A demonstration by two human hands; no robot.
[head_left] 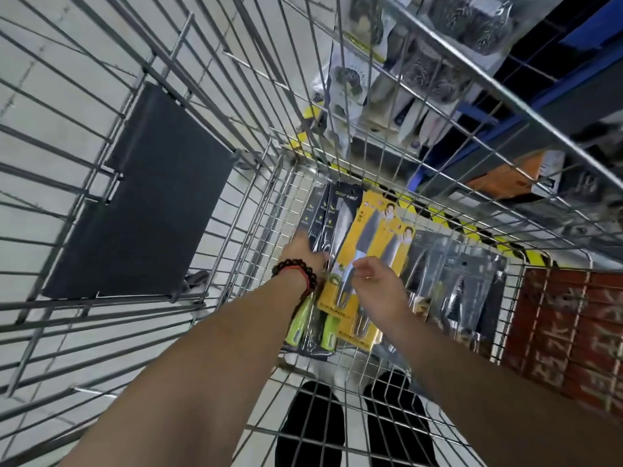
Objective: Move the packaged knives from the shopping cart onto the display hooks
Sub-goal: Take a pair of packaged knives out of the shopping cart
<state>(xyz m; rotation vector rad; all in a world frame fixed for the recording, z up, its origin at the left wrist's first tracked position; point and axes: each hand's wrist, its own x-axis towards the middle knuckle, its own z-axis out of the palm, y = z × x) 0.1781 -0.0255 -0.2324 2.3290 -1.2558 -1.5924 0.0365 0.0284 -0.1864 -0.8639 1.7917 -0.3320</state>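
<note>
Both hands reach down into the shopping cart (283,203). The left hand (308,252), with a dark bead bracelet (293,266) and a red cord at the wrist, lies on the black knife packs (332,224); its fingers run forward along the card and curl at the pack's edge, though whether they actually grip it cannot be told. The right hand (379,281) rests on the yellow knife packs (365,237), fingers bent over the lower part of the card, thumb toward the blade (the grip itself is hidden under the hand, so I cannot say if it holds or merely touches).

The cart's wire basket holds all the packaged knives, lying flat on its floor in a fanned row: the black packs with green handles (325,333) at the left, the yellow ones overlapping them in the middle, and grey blister packs (462,284) of what look like tongs or shears at the right. A dark flat panel (145,203) leans on the cart's left wall.

Beyond the far wall hang bagged steel scourers (435,75) and pale-handled goods on a blue rack (472,111). A red patterned crate (566,332) stands just right of the cart.
</note>
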